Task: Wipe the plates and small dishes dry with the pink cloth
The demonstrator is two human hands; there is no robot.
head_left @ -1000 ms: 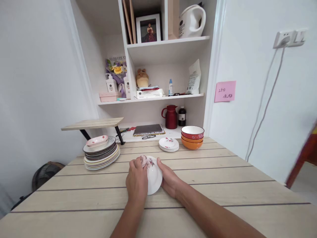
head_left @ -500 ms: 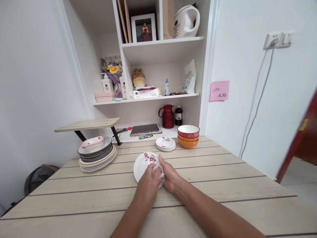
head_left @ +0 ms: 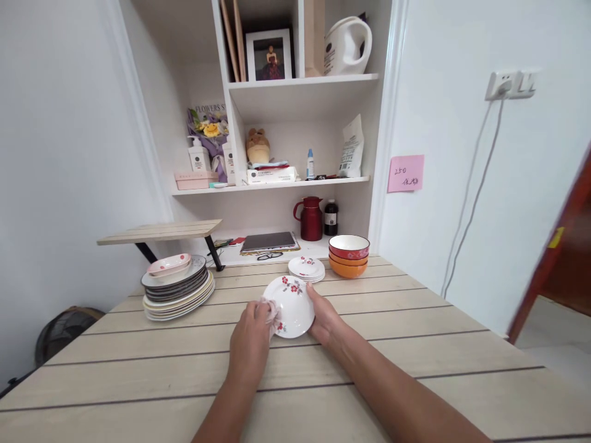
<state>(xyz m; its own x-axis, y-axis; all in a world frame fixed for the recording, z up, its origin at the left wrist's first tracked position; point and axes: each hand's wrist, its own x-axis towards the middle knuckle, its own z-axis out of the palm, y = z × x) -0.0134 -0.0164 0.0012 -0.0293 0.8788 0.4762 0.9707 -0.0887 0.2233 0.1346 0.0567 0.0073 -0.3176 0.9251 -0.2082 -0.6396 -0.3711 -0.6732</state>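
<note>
Over the desk (head_left: pixel 152 376), the left hand (head_left: pixel 250 338) pinches a bunched cloth (head_left: pixel 274 315) against a flowered plate (head_left: pixel 298 314); the right hand (head_left: pixel 327 319) grips its edge.

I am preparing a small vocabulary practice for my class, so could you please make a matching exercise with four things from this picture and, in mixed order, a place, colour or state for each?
Column 1
1. lone flowered plate
2. pale cloth
3. stacked bowls
4. dark red jug

Column 2
A. red on top, orange below
B. bunched in the left hand
C. standing beside the dark bottle
D. held at its edge by the right hand

Right pairs: 1-D, 2-B, 3-A, 4-C
</note>
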